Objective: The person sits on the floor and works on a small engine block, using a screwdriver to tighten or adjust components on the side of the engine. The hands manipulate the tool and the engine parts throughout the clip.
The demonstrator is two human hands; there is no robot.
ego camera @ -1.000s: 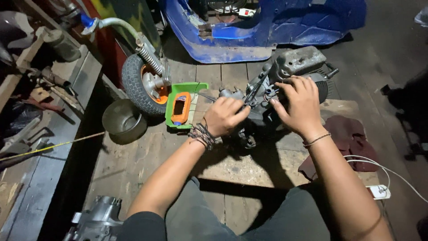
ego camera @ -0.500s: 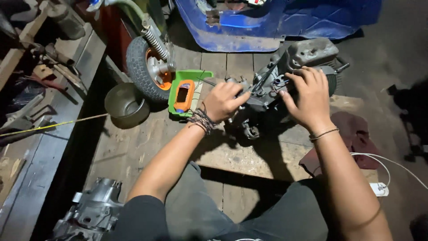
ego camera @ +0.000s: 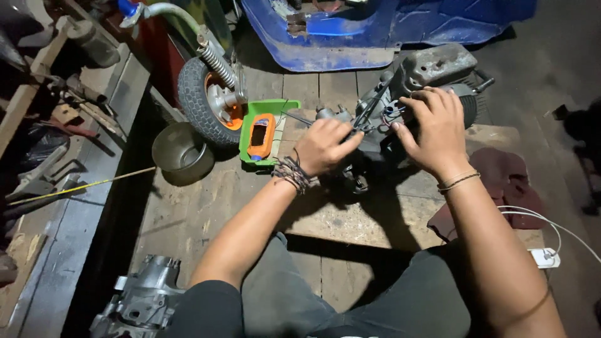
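My left hand [ego camera: 322, 145] is curled into a loose fist on the left end of the small grey engine [ego camera: 400, 106], fingers pinched round a thin dark tool shaft [ego camera: 369, 111] that runs up and right over the casing; braided bands sit on that wrist. My right hand [ego camera: 435, 128] lies palm-down over the engine's middle, fingers bent and spread, tips pressing on the metal near some blue wiring; can't tell if it actually grips anything. A thin bracelet is on that wrist.

The engine sits on a pale wooden board [ego camera: 363, 216] laid on the plank floor [ego camera: 188, 219], right in front of my knees, its grey cover at the top right.

Just left of my left hand: a green tray [ego camera: 250, 134] with an orange handheld device [ego camera: 261, 136] lying in it. Touching the tray's far left side, a small tyre with an orange hub [ego camera: 206, 103] and a spring shock above it. Near that, a round metal bowl [ego camera: 183, 153]. A blue scooter body panel [ego camera: 388, 28] lies beyond the engine. Dark red cloth [ego camera: 501, 184] right of my right arm, white cable and charger [ego camera: 544, 253] near it. Grey engine casing [ego camera: 141, 303] by my left knee. Cluttered shelf of tools [ego camera: 50, 125] far left.
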